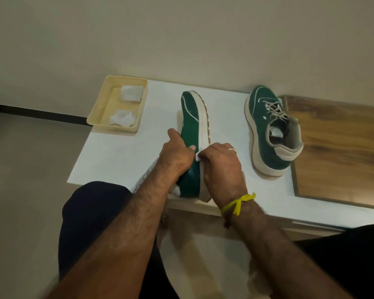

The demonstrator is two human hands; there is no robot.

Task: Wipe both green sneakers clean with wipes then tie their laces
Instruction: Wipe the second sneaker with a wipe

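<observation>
A green sneaker (192, 124) with a cream sole lies tipped on its side in the middle of the white table (117, 152), toe pointing away from me. My left hand (177, 154) grips its upper near the collar. My right hand (221, 167) holds a white wipe (197, 156) against the sole edge; only a corner of the wipe shows under the fingers. The second green sneaker (268, 143) stands upright to the right, its grey laces loose.
A cream plastic tray (99, 113) at the table's back left holds two folded white wipes (131, 93). A wooden board (337, 147) lies at the right. The wall runs just behind the table. My knees are below the table's front edge.
</observation>
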